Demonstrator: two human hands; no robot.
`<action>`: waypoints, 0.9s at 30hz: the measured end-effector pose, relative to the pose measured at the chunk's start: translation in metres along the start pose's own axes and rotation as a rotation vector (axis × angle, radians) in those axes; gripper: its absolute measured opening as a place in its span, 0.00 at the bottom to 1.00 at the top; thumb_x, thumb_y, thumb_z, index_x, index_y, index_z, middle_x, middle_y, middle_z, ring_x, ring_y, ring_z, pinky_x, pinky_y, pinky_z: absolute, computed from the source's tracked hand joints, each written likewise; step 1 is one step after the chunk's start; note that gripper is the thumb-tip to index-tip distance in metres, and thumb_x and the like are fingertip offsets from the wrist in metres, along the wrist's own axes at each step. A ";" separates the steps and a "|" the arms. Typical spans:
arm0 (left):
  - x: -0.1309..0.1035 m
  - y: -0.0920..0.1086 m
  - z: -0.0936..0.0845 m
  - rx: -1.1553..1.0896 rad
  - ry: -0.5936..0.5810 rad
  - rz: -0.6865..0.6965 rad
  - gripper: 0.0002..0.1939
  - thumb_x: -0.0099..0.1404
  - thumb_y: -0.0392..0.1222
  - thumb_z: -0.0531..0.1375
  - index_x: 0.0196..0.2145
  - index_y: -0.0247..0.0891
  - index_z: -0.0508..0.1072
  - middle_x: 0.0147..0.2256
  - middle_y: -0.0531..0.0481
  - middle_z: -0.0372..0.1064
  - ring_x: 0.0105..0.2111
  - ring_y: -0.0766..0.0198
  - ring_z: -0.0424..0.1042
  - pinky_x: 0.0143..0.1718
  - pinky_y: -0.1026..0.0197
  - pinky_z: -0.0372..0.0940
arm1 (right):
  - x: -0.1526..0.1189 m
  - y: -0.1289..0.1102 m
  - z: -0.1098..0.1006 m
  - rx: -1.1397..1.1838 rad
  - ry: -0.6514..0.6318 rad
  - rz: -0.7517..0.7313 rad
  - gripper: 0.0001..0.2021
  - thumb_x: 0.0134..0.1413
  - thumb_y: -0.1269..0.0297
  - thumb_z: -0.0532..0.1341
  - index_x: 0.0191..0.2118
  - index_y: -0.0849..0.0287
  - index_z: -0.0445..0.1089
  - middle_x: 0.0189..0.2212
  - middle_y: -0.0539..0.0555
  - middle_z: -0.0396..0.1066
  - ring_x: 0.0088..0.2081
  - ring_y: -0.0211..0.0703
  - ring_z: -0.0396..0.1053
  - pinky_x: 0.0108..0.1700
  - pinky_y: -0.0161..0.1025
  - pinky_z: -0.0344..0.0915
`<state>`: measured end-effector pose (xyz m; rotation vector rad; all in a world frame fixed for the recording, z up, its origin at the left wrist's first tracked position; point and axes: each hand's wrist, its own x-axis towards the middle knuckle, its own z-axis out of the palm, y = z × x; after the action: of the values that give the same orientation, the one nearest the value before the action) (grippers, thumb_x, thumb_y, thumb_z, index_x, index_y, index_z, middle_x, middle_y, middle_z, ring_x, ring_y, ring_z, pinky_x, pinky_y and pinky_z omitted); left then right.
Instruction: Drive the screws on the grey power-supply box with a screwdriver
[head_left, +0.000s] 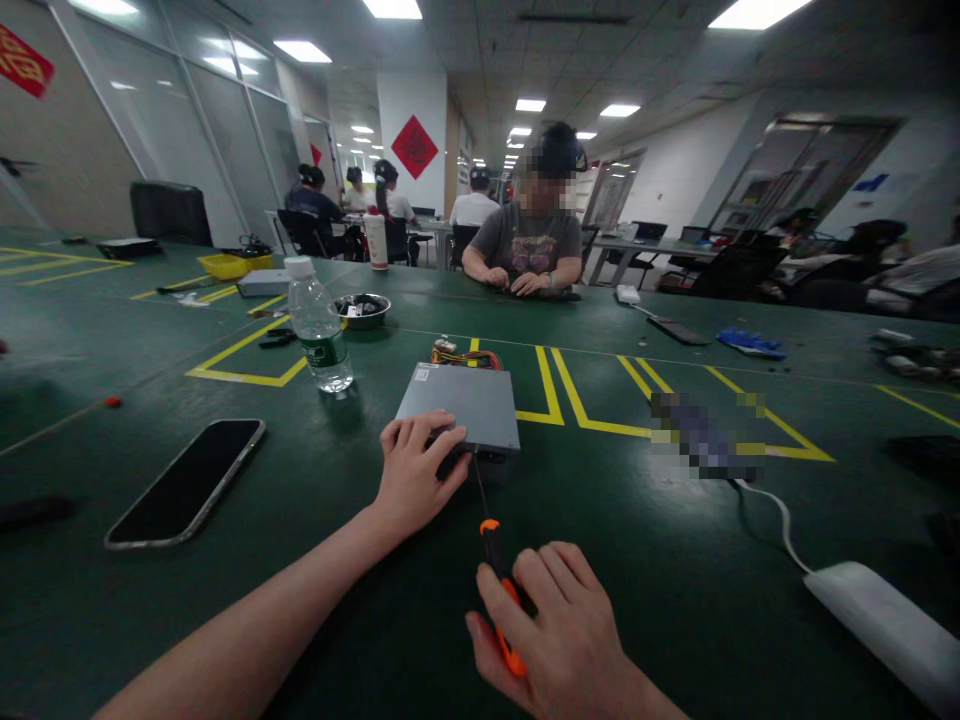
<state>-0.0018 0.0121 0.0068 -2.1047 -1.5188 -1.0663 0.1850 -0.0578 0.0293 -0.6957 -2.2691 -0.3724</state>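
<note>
A grey metal computer power supply [469,403] lies flat on the green table, its coloured cables [465,354] bundled behind it. My left hand [424,465] grips its near left corner, fingers over the top and thumb by the near face. In my right hand [555,625] is an orange and black screwdriver [491,545], fingers wrapped round its handle. The thin shaft points away from me and its tip meets the near face of the power supply. Whether the tip sits in a screw is too small to tell.
Left of the power supply stand a water bottle [319,330], a phone [187,482] and a metal bowl [363,312] of small parts. At right lie a white power strip [885,625] with its cable and blue gloves [750,343]. A person [529,235] sits opposite.
</note>
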 end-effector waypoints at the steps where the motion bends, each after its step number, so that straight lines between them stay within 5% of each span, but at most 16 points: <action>1: 0.000 0.000 0.000 0.001 0.002 -0.001 0.10 0.60 0.43 0.56 0.42 0.44 0.67 0.46 0.46 0.66 0.48 0.57 0.63 0.46 0.50 0.50 | 0.000 0.001 -0.001 0.004 0.000 0.014 0.09 0.55 0.64 0.53 0.37 0.61 0.68 0.22 0.51 0.64 0.24 0.37 0.60 0.29 0.38 0.56; 4: 0.001 0.000 0.000 0.003 0.002 -0.002 0.10 0.60 0.43 0.56 0.41 0.44 0.67 0.46 0.46 0.66 0.47 0.57 0.64 0.46 0.50 0.50 | -0.001 0.002 -0.001 0.035 0.032 0.044 0.10 0.56 0.67 0.54 0.41 0.67 0.65 0.22 0.50 0.65 0.23 0.35 0.60 0.28 0.36 0.55; 8: 0.001 0.001 -0.001 -0.001 -0.003 -0.005 0.10 0.61 0.42 0.56 0.41 0.44 0.67 0.47 0.47 0.66 0.47 0.58 0.64 0.46 0.50 0.50 | -0.004 0.000 0.003 0.010 0.059 0.011 0.06 0.52 0.73 0.54 0.35 0.62 0.66 0.22 0.49 0.64 0.23 0.35 0.59 0.31 0.37 0.55; 14: 0.001 0.001 -0.001 -0.010 -0.002 0.008 0.10 0.60 0.42 0.56 0.41 0.44 0.67 0.45 0.48 0.67 0.48 0.57 0.64 0.46 0.50 0.50 | -0.004 -0.002 0.002 -0.022 0.032 0.032 0.07 0.53 0.68 0.53 0.33 0.58 0.68 0.23 0.50 0.63 0.26 0.37 0.60 0.36 0.41 0.55; 20: 0.000 -0.001 0.000 -0.009 -0.005 0.008 0.10 0.60 0.43 0.57 0.42 0.44 0.67 0.46 0.48 0.67 0.49 0.57 0.64 0.45 0.50 0.50 | -0.002 -0.001 0.000 0.016 0.040 0.061 0.09 0.56 0.68 0.54 0.41 0.66 0.65 0.23 0.49 0.66 0.23 0.34 0.61 0.32 0.37 0.55; 27: 0.001 0.000 -0.001 -0.007 0.006 0.011 0.10 0.60 0.42 0.57 0.41 0.44 0.66 0.45 0.48 0.68 0.48 0.57 0.64 0.45 0.50 0.50 | -0.005 -0.001 0.003 -0.028 0.036 0.027 0.07 0.52 0.70 0.53 0.33 0.58 0.68 0.22 0.51 0.63 0.26 0.39 0.60 0.33 0.40 0.56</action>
<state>-0.0020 0.0116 0.0082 -2.1098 -1.5005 -1.0745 0.1855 -0.0595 0.0230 -0.7273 -2.2220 -0.4011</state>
